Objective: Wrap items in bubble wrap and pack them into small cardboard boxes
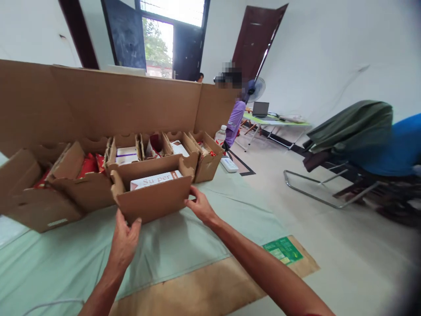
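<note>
A cardboard box (154, 200) with an open top is gripped between my two hands, in front of a row of similar boxes. At its near left corner, my left hand (124, 239) presses with the thumb on the front face and the fingers round the side. My right hand (201, 205) is closed on the right end, thumb toward the front. Inside lies a white carton (156, 179) lettered "Su-per". Behind it, one box (82, 186) contains red packets (90, 165), and another holds white packs (126, 155). The held box's underside is hidden.
Tall cardboard panels (128, 103) stand behind the row on a pale green cloth (171, 245). A clear bottle (220, 134) and a white device (229, 164) are at the right end. Beyond are a seated person (236, 118), a laptop table (276, 120) and a chair (355, 118).
</note>
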A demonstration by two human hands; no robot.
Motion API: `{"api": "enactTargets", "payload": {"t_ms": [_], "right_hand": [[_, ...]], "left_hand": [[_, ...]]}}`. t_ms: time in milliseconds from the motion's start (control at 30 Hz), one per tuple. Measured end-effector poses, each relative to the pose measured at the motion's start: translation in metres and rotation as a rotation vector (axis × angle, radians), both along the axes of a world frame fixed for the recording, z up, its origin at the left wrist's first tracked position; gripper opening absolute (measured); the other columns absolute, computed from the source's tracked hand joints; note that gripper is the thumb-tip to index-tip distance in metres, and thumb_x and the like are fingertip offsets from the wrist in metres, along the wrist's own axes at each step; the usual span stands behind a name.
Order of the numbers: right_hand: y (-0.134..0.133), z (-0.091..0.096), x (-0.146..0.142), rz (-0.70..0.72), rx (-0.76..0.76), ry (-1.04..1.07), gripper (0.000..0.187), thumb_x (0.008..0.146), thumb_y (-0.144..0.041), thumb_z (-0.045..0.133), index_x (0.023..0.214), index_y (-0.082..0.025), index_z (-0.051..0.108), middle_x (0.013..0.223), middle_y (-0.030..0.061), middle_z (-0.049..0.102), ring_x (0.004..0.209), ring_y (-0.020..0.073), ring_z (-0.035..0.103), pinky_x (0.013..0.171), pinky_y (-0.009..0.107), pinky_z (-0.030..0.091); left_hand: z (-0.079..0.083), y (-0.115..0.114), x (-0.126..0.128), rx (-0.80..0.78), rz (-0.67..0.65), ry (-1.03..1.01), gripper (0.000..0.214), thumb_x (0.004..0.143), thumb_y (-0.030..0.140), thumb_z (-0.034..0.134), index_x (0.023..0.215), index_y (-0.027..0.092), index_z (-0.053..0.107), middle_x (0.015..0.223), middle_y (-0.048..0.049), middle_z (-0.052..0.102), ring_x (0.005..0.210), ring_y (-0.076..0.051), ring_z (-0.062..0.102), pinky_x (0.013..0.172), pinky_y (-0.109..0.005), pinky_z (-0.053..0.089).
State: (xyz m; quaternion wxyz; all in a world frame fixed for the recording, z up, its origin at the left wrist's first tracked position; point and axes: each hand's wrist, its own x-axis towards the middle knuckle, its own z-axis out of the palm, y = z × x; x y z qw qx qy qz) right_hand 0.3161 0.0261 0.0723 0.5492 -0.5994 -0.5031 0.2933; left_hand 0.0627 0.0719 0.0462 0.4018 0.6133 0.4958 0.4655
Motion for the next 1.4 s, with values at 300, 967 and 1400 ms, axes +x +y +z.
{"api": "enactTargets", "payload": {"t_ms": [300, 967, 1400], "right_hand": [[0.013, -0.007, 0.109, -0.374, -0.009, -0.024, 0.06, 0.072, -0.035, 0.072, 0.13, -0.019, 0.065, 0.138, 0.0164, 0.063, 0.124, 0.0346, 0.062, 0.102, 0.053, 0.052], [0.013, -0.016, 0.122, -0.442, -0.208, -0.184, 0.023, 0.091, -0.033, 0.067, 0.106, -0.017, 0.072, 0.116, 0.0123, 0.072, 0.114, 0.0293, 0.065, 0.109, 0.053, 0.047], [-0.005, 0.002, -0.157, 0.665, 0.303, -0.561, 0.027, 0.093, -0.019, 0.059, 0.108, -0.034, 0.076, 0.098, 0.0032, 0.082, 0.087, 0.0238, 0.078, 0.079, 0.038, 0.064]], "left_hand": [[-0.006, 0.016, -0.02, -0.038, 0.056, 0.106, 0.039, 0.081, 0.045, 0.053, 0.113, 0.022, 0.054, 0.117, -0.0105, 0.066, 0.115, -0.03, 0.06, 0.103, -0.045, 0.047], [-0.029, -0.006, -0.033, 0.016, -0.045, 0.255, 0.065, 0.094, 0.044, 0.045, 0.151, 0.014, 0.034, 0.15, -0.0219, 0.053, 0.137, -0.032, 0.055, 0.112, -0.053, 0.046], [-0.028, -0.075, -0.104, 0.052, -0.245, 0.564, 0.053, 0.087, 0.02, 0.056, 0.14, 0.014, 0.06, 0.157, -0.0175, 0.05, 0.15, -0.036, 0.038, 0.125, -0.062, 0.027]]}}
